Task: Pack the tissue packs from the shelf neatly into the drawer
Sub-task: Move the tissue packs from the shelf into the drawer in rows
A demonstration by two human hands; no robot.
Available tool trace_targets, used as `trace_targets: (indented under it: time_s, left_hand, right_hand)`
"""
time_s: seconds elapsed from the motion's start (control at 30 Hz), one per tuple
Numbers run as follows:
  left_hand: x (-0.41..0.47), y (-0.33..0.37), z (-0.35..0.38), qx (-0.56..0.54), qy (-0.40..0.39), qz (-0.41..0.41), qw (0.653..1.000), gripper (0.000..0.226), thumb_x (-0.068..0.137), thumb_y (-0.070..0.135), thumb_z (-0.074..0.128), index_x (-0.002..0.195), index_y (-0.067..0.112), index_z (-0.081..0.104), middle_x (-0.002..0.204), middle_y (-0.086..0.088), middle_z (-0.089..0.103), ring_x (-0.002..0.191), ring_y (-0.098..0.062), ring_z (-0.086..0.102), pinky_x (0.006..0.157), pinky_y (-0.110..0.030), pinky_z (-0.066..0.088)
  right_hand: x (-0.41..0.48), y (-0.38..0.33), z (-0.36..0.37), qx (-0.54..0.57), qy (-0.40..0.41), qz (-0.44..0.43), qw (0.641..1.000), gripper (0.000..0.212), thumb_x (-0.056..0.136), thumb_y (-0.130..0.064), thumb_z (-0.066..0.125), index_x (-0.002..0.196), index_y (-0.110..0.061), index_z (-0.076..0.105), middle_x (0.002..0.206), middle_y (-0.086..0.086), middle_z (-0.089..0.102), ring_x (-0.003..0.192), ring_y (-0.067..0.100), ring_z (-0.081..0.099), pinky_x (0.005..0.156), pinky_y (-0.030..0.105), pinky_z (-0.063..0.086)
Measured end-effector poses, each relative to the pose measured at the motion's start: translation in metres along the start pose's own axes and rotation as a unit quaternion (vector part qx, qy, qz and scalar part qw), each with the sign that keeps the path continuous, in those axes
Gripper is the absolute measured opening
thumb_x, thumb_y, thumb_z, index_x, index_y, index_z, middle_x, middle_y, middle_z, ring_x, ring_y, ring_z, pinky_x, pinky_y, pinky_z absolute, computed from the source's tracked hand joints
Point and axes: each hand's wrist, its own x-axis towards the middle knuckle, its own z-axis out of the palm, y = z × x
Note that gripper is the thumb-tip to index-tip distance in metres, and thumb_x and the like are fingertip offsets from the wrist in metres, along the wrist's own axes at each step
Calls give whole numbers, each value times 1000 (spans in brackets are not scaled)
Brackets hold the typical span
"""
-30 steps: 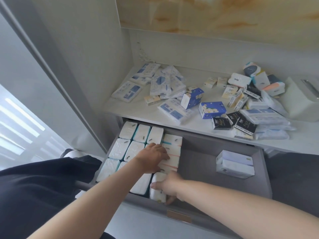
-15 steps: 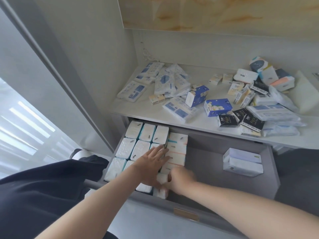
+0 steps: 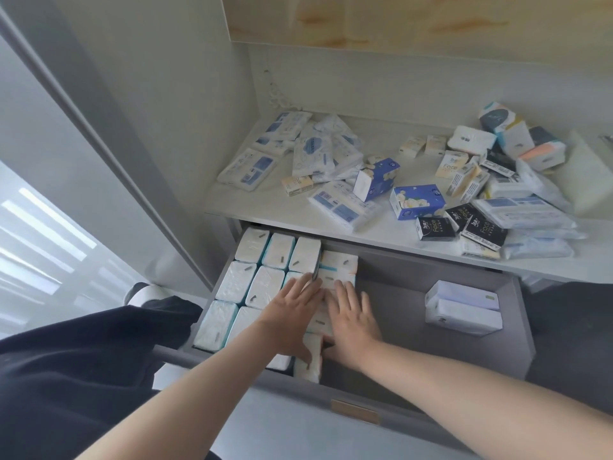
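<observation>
The grey drawer stands pulled out below the white shelf. Its left half is filled with rows of white tissue packs standing side by side. My left hand and my right hand lie flat next to each other on top of the packs in the rightmost column, fingers straight and pointing away from me. A white pack at the near end of that column shows between my wrists. Many loose tissue packs in white, blue and black wrappers lie scattered on the shelf.
Two stacked white packs sit alone in the right part of the drawer, with bare grey floor around them. A wall and a slanted grey frame close off the left side. My dark clothing fills the lower left.
My right hand has let go of the pack at the near end of the column and moved up onto the packs. Both hands now lie flat side by side. The camera has moved closer.
</observation>
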Motion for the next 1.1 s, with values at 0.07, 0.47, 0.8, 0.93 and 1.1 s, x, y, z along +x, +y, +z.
trace_targets:
  time_s: [0.07,0.47,0.8,0.93,1.1]
  left_hand:
    - [-3,-4,-1,13,-9,14,1000,132,68,80,61,155,9,-8,162,-7,-19,145,-27,-30,120,-43,-13]
    - [28,-13,-68,-147,5,-16,989,56,82,51,65,131,28,52,133,1,49,127,-22,37,105,-39,38]
    - [122,14,-199,-299,150,-50,941,26,91,34,61,115,28,63,114,11,64,103,-12,59,86,-26,46]
    - [179,31,-248,-325,201,-57,922,22,92,29,56,113,27,61,105,12,66,92,-14,61,78,-25,46]
    - [256,47,-284,-303,235,-35,923,36,92,27,57,127,25,54,119,0,60,103,-22,59,89,-33,49]
  right_hand:
    - [0,-2,7,13,7,0,1000,109,86,-63,53,156,-10,-13,162,18,-20,150,37,-18,120,55,-2]
    - [9,54,-65,114,-16,-79,990,67,90,-54,57,147,-23,39,147,7,41,137,28,35,112,46,27]
    - [10,202,-168,257,131,28,957,28,94,-33,58,121,-26,63,107,-6,64,107,21,61,81,30,46]
    - [19,276,-187,252,212,87,940,31,92,-26,59,123,-25,64,120,-2,65,109,20,60,90,33,49]
    - [42,360,-191,197,281,167,924,40,87,-17,63,127,-21,61,133,8,51,121,30,51,93,37,44]
